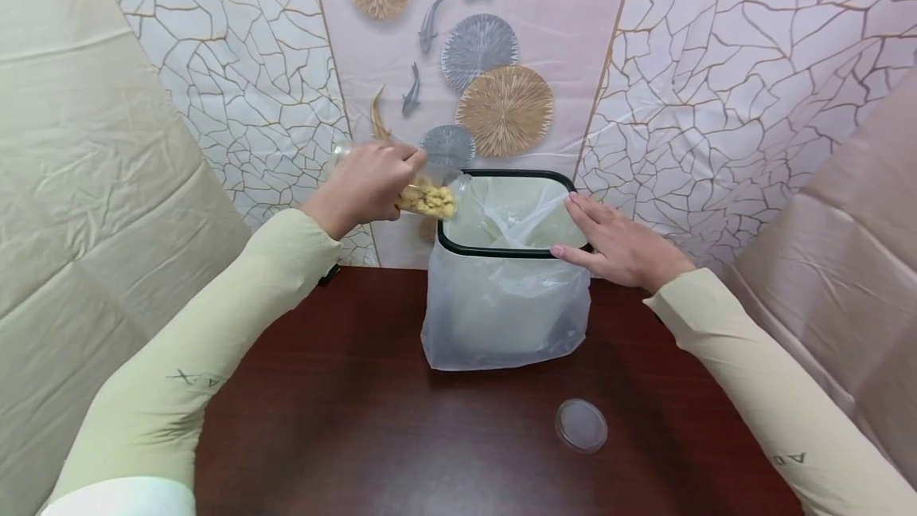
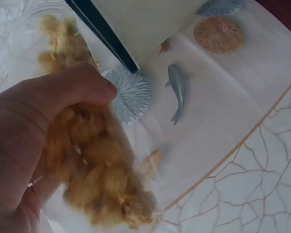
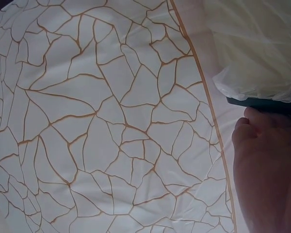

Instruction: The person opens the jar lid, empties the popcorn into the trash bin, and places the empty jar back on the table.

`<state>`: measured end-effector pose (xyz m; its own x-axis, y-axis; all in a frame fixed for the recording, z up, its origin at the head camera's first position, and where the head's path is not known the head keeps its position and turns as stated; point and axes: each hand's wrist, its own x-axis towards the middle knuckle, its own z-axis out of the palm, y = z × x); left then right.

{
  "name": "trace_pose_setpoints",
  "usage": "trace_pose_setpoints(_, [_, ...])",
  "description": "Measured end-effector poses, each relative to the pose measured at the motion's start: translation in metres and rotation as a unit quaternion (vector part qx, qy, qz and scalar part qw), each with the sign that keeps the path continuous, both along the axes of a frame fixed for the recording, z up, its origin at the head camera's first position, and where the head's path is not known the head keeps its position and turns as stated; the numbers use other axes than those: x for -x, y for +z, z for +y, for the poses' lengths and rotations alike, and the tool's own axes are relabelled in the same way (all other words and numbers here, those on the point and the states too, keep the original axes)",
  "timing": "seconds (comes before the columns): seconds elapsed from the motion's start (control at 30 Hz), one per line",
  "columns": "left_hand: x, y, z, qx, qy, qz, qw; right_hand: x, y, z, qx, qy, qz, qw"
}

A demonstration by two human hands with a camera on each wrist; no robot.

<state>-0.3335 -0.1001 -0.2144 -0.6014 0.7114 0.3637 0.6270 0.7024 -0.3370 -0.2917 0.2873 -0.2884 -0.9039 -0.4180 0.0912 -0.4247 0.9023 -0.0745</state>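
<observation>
My left hand (image 1: 374, 181) grips a clear jar (image 2: 82, 109) tilted on its side, its mouth at the left edge of the bin's opening. Yellow popcorn-like pieces (image 1: 433, 199) lie inside the jar along its lower side. A pale bin with a black rim (image 1: 501, 253) stands on the table, lined with a translucent plastic bag (image 1: 501, 317) that hangs over its outside. My right hand (image 1: 623, 245) rests at the bin's right side, fingers fairly straight, fingertips and thumb touching the rim. In the right wrist view the fingers lie against the rim, partly out of frame.
A round clear lid (image 1: 581, 425) lies on the dark reddish-brown table (image 1: 401, 444), in front of the bin to the right. Behind the bin hangs a patterned cloth backdrop (image 1: 716, 102). Beige cloth (image 1: 64, 181) hangs at both sides.
</observation>
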Motion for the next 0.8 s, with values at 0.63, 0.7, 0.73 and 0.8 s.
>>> trace_pose_setpoints(0.63, [0.008, 0.012, 0.036, 0.147, -0.12, 0.304, 0.9336, 0.001, 0.001, -0.001, -0.005, 0.003, 0.004, 1.0])
trace_pose_setpoints(0.7, [0.01, 0.012, 0.04, 0.159, -0.131, 0.342, 0.917, 0.001, 0.001, -0.001, -0.008, 0.0, 0.003, 1.0])
trace_pose_setpoints(0.73, [0.011, 0.012, 0.042, 0.162, -0.137, 0.357, 0.9095, 0.0, 0.001, -0.001, -0.008, -0.001, 0.002, 1.0])
trace_pose_setpoints(0.8, [0.013, 0.011, 0.046, 0.168, -0.147, 0.383, 0.8961, 0.0, 0.001, 0.0, -0.01, -0.003, 0.0, 1.0])
